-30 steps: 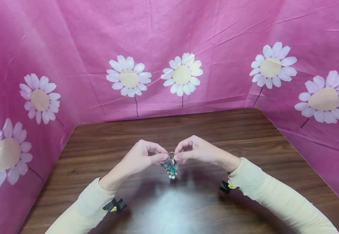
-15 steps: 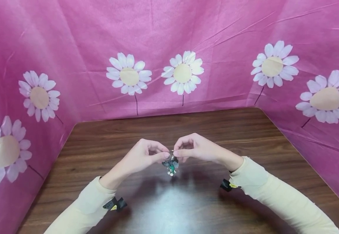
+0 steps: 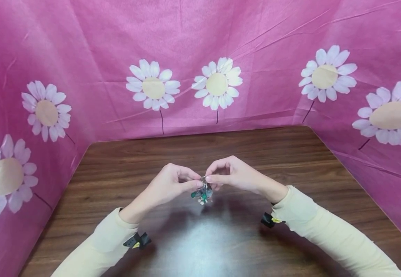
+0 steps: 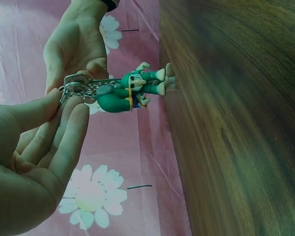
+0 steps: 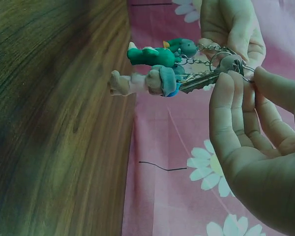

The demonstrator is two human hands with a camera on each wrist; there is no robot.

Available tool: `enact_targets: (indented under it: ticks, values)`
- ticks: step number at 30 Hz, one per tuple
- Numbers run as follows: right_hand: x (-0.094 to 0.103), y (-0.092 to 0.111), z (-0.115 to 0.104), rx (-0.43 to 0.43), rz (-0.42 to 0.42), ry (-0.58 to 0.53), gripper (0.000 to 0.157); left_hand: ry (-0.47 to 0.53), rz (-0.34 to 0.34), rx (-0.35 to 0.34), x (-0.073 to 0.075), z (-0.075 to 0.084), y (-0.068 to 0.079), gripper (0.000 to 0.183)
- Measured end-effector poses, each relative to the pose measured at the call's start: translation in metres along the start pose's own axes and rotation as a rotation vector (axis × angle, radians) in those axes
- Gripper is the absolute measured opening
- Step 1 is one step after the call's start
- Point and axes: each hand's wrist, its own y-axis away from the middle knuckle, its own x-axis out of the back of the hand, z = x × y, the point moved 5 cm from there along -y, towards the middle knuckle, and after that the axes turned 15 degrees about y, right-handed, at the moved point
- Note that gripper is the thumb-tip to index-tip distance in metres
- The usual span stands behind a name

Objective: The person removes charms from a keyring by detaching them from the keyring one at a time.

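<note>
Between both hands, above the table, hangs a bunch of keychains on a metal key ring (image 4: 73,83). My left hand (image 3: 170,184) pinches the ring with thumb and fingers from the left. On the opposite side my right hand (image 3: 233,175) pinches it, fingertips close to the left ones. Below dangle short chains with small figurines: a green one (image 5: 150,55), one with a blue-grey cap (image 5: 164,81), and a green-clad one with pale feet (image 4: 150,81). A notched metal key (image 5: 201,81) hangs among them in the right wrist view. The fingertips hide part of the ring.
A dark wood-grain table (image 3: 131,161) lies under the hands. Pink cloth (image 3: 186,30) printed with white daisies stands around its back and sides. Black straps with cameras (image 3: 137,241) sit at the wrists over pale sleeves (image 3: 338,231).
Both hands have risen slightly in the head view, and the fingertips are closer together on the ring. The figurines have swung and turned, and less of the ring shows.
</note>
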Motion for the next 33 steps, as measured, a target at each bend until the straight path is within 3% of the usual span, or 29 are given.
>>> enact_targets:
  ticks: [8,15,21,33]
  values:
    - [0.0010,0.0008,-0.0018,0.000,0.025,-0.008,0.013,0.006,0.034,-0.036,0.0028,0.0028,0.0023,0.017]
    - [0.0020,0.0012,-0.0042,0.004,0.057,-0.034,0.014,0.080,0.021,-0.031,0.0045,0.0015,0.0045,0.022]
    - [0.0032,0.0013,-0.0039,-0.005,0.061,-0.033,0.014,0.111,0.027,-0.047,0.0046,0.0008,0.0044,0.015]
    - [0.0002,0.0001,-0.0025,-0.004,0.010,0.038,0.010,0.033,0.015,-0.019,0.0020,0.0008,0.0026,0.008]
